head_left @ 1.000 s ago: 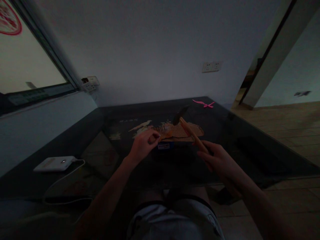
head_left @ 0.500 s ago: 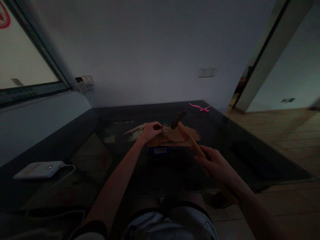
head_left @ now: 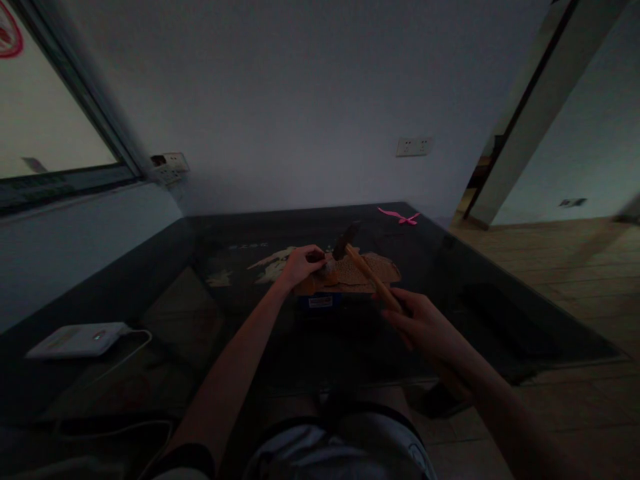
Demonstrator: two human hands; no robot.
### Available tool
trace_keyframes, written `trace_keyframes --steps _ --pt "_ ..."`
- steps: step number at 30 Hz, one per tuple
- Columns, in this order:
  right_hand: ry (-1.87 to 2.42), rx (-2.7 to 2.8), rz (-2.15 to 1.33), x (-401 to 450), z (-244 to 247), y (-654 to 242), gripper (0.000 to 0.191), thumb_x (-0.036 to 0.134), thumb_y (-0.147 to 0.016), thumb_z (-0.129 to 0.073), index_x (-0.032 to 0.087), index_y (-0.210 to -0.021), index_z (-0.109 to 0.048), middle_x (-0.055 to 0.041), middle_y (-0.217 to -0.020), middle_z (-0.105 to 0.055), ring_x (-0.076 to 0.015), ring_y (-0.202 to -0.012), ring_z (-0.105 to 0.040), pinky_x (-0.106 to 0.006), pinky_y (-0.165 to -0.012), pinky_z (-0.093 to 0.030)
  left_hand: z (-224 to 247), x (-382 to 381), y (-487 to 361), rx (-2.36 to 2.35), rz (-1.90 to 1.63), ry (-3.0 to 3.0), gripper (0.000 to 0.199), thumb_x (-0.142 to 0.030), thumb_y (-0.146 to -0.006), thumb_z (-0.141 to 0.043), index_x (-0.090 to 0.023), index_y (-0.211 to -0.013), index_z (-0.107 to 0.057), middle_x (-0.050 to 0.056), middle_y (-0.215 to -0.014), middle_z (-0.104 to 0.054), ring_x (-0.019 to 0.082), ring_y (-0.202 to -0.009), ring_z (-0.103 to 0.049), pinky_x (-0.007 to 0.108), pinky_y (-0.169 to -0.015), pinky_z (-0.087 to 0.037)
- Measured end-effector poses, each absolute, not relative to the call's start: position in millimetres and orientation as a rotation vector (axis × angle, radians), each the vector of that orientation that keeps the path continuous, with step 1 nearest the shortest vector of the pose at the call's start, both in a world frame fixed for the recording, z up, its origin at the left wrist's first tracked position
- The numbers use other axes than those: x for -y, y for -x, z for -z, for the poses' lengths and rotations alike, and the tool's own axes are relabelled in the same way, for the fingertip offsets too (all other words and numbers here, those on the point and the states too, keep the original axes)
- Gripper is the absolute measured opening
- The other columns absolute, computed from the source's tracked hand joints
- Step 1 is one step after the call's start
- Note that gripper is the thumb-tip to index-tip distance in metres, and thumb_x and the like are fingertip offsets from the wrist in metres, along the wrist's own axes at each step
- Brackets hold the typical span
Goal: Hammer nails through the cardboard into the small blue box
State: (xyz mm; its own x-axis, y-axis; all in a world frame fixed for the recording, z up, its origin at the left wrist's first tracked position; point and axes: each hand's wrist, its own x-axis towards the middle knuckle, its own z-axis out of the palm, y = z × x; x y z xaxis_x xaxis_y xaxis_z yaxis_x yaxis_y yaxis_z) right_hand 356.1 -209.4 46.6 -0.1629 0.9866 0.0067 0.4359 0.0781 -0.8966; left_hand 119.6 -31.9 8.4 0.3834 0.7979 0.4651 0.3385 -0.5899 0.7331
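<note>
My right hand [head_left: 417, 317] is closed around the wooden handle of a hammer [head_left: 369, 272]. The hammer's dark head is raised just right of my left hand [head_left: 303, 263]. The fingers of that left hand are pinched together over a brown, torn piece of cardboard [head_left: 363, 270]; whatever small thing is between the fingertips is too dark to name. Beneath the cardboard's front edge shows a blue box [head_left: 320, 301] with a white label.
The dark table [head_left: 320, 360] stands against the wall. A white power bank [head_left: 77, 340] with a cable lies at the left. A pink ribbon [head_left: 400, 215] is near the back right corner, and a dark flat object [head_left: 507, 320] lies at the right.
The hammer has moved left, its head now closer to my left hand. My right hand has shifted slightly left with it. My left hand has stayed on the cardboard.
</note>
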Motion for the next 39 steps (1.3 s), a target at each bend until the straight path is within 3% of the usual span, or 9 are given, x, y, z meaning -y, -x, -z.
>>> trace_keyframes --steps 4,10,15,20,26,32,39 --pt "1.424 1.696 -1.068 205 -49 -355 0.037 0.028 -0.075 -0.055 0.014 -0.109 -0.057 0.0057 -0.06 -0.046 -0.0082 -0.041 -0.041 -0.019 -0.036 -0.033 -9 32 -120 -0.976 -1.134 -2.104 0.011 -0.024 -0.071 -0.064 -0.014 -0.074 -0.062 0.004 -0.074 -0.067 0.015 -0.072 -0.062 0.028 -0.07 -0.05" --pt "1.451 1.854 -0.937 197 -77 -353 0.024 0.025 -0.073 -0.057 0.011 -0.092 -0.062 0.0038 -0.057 -0.049 -0.0091 -0.041 -0.042 -0.021 -0.038 -0.035 -7 29 -121 -1.053 -1.074 -2.157 0.01 -0.023 -0.07 -0.065 -0.015 -0.075 -0.063 0.003 -0.074 -0.067 0.014 -0.068 -0.062 0.026 -0.067 -0.049" --pt "1.389 1.979 -0.839 189 -99 -346 0.031 0.018 -0.076 -0.053 0.012 -0.106 -0.061 0.0021 -0.064 -0.054 -0.0081 -0.041 -0.042 -0.022 -0.042 -0.037 -8 30 -121 -1.079 -1.069 -2.171 0.008 -0.022 -0.071 -0.064 -0.015 -0.074 -0.063 0.003 -0.074 -0.068 0.014 -0.068 -0.061 0.025 -0.066 -0.048" --pt "1.462 2.09 -0.823 183 -104 -342 0.023 0.016 -0.077 -0.053 0.009 -0.096 -0.064 0.0038 -0.055 -0.048 -0.0089 -0.041 -0.044 -0.02 -0.039 -0.033 -6 28 -122 -1.105 -1.023 -2.145 0.011 -0.021 -0.069 -0.065 -0.013 -0.077 -0.065 0.005 -0.077 -0.069 0.016 -0.07 -0.063 0.026 -0.066 -0.048" --pt "1.419 2.063 -0.83 189 -112 -345 0.037 0.017 -0.078 -0.051 0.011 -0.114 -0.056 0.0057 -0.056 -0.048 -0.0083 -0.037 -0.042 -0.02 -0.037 -0.034 -5 26 -122 -1.087 -1.014 -2.14 0.012 -0.023 -0.07 -0.065 -0.012 -0.075 -0.065 0.005 -0.076 -0.069 0.015 -0.07 -0.063 0.024 -0.067 -0.048" --pt "1.543 2.118 -0.807 185 -101 -344 0.023 0.017 -0.078 -0.051 0.008 -0.096 -0.063 0.0031 -0.056 -0.049 -0.0098 -0.041 -0.045 -0.021 -0.04 -0.034 -3 25 -122 -1.138 -0.969 -2.16 0.011 -0.022 -0.07 -0.065 -0.013 -0.076 -0.066 0.005 -0.077 -0.07 0.015 -0.071 -0.063 0.025 -0.067 -0.048" --pt "1.444 2.089 -0.73 189 -104 -347 0.031 0.018 -0.079 -0.05 0.011 -0.108 -0.058 0.0052 -0.055 -0.049 -0.0091 -0.04 -0.042 -0.022 -0.043 -0.034 -5 27 -122 -1.13 -0.989 -2.177 0.012 -0.022 -0.069 -0.066 -0.012 -0.076 -0.066 0.004 -0.077 -0.07 0.015 -0.071 -0.063 0.023 -0.066 -0.047"
